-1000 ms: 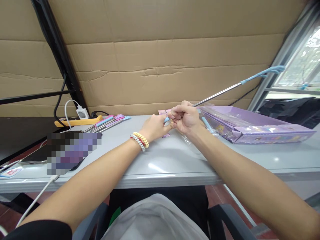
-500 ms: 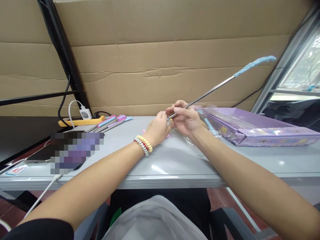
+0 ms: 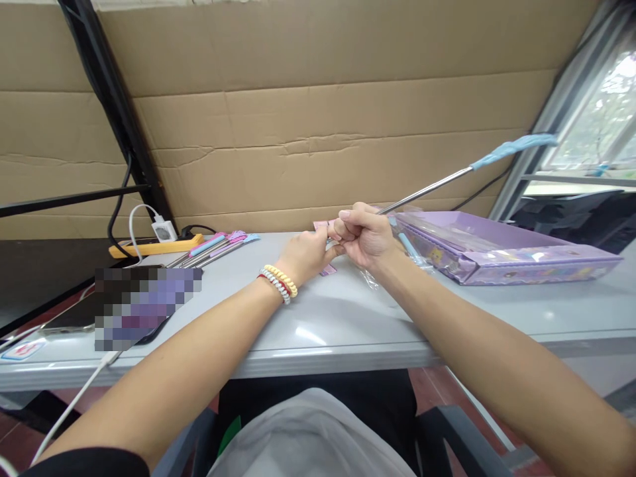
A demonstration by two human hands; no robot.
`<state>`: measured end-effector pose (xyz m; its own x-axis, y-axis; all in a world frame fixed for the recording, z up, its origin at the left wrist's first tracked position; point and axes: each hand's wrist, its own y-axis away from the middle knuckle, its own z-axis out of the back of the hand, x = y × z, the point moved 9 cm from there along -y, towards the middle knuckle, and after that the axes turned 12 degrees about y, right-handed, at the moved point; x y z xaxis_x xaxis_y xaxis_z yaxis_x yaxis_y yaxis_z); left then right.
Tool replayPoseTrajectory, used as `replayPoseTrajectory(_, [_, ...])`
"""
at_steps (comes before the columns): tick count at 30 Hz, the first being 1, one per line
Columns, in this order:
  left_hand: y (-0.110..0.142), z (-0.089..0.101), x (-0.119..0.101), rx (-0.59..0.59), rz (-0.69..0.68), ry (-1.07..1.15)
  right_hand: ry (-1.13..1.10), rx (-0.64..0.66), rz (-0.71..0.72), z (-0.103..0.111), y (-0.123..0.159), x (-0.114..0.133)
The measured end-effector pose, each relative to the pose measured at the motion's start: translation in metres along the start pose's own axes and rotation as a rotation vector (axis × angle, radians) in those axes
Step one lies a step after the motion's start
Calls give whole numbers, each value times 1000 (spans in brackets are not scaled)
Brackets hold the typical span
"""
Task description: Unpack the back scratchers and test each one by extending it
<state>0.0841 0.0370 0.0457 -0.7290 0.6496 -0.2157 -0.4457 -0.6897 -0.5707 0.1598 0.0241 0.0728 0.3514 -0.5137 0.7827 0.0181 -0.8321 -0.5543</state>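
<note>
A thin metal back scratcher [image 3: 427,191] with a light-blue end slants up to the right above the table. My right hand [image 3: 365,235] is closed in a fist around its metal shaft. Right beside it, my left hand [image 3: 307,255] has its fingers closed at the lower end of the same back scratcher, which the fingers mostly hide. A pink card [image 3: 328,269] shows partly behind and below my left hand. Clear plastic wrapping [image 3: 369,279] lies under my right hand.
An open purple box [image 3: 536,265] stands on the right, with a light-blue stick [image 3: 410,246] and plastic beside it. Several similar back scratchers [image 3: 218,248] lie at left, near a yellow power strip [image 3: 156,248] and a phone [image 3: 149,311]. Cardboard [image 3: 298,119] backs the table [image 3: 318,331].
My right hand's fingers have curled from a loose hold into a fist around the shaft. The blue end has dropped slightly and the shaft slants less steeply. More of the pink card shows.
</note>
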Motion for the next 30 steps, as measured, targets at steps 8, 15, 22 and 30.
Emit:
replayPoseTrajectory(8, [-7,7,11,-5,36,1,-26,-36,20,1,-1,4])
replayPoseTrajectory(15, [-3,-13,33,347,36,417,-16,7,66,-8,-1,-5])
replayPoseTrajectory(22, [0,-5,52,381,49,513,-16,26,72,-11,0,-5])
replayPoseTrajectory(30, [-10,10,67,196,-85,183,42,-40,54,-5,-4,-9])
